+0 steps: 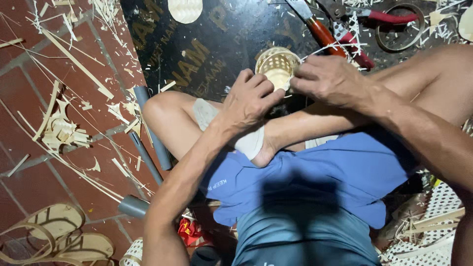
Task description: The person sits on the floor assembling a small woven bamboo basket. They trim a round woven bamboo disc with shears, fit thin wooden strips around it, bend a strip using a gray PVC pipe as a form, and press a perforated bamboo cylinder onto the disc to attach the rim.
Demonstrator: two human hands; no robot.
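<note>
Both hands grip a small round pale woven bamboo basket (pixel 277 66) over the dark board (pixel 207 49), left hand (pixel 251 96) closed on its near rim, right hand (pixel 327 79) pinching a thin white strip (pixel 320 49) at its edge, red-handled pliers (pixel 345 37) just beyond

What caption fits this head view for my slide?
Seated cross-legged, left hand and right hand grip a small woven basket amid bamboo strips.
</note>
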